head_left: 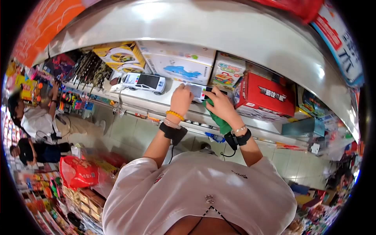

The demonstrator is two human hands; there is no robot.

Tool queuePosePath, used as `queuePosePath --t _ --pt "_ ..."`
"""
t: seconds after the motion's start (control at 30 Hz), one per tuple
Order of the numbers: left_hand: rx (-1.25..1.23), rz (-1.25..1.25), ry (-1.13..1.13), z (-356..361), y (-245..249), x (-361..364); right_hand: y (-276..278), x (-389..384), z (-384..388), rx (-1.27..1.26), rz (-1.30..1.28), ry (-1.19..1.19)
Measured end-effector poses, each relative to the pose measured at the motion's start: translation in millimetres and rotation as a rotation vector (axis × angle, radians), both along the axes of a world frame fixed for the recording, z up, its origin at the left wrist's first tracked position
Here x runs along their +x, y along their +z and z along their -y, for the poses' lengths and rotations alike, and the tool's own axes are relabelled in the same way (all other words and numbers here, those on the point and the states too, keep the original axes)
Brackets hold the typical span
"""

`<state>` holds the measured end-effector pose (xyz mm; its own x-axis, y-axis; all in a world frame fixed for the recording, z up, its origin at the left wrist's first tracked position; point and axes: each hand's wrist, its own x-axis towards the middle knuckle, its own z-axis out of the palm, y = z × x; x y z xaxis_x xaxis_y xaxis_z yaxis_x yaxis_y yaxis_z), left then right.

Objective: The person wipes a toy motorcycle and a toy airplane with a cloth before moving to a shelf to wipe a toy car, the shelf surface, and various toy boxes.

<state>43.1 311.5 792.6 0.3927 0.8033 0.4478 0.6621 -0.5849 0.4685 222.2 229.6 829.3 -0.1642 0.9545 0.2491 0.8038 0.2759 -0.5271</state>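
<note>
On the shelf in front of me, a silver-grey toy car point(197, 93) with coloured dots and a dark top lies between my two hands. My left hand point(181, 100) is closed around its left end, with the fingertips partly hidden. Over its right end, my right hand point(222, 105) bends its fingers round a green cloth point(220, 122) that hangs down past the shelf edge. A similar silver toy car point(145, 83) with a dark roof panel stands on the shelf to the left of my hands.
Behind the cars stand a white box with a blue dolphin point(176, 69), a yellow car box point(120, 57) and a small white box point(228, 70). A red box point(268, 94) is to the right. A pale upper shelf point(188, 21) overhangs. Two people point(39, 123) are at far left.
</note>
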Motion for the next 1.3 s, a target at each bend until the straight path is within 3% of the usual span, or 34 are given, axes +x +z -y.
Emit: queuePosePath --t 0.5,1.3 --pt "-0.035 0.112 -0.046 -5 -5 -9 -10 4 2 0.054 0.033 -0.007" --pt "-0.044 0.064 -0.090 -5 -1 -10 -15 2 6 0.110 -0.014 -0.064"
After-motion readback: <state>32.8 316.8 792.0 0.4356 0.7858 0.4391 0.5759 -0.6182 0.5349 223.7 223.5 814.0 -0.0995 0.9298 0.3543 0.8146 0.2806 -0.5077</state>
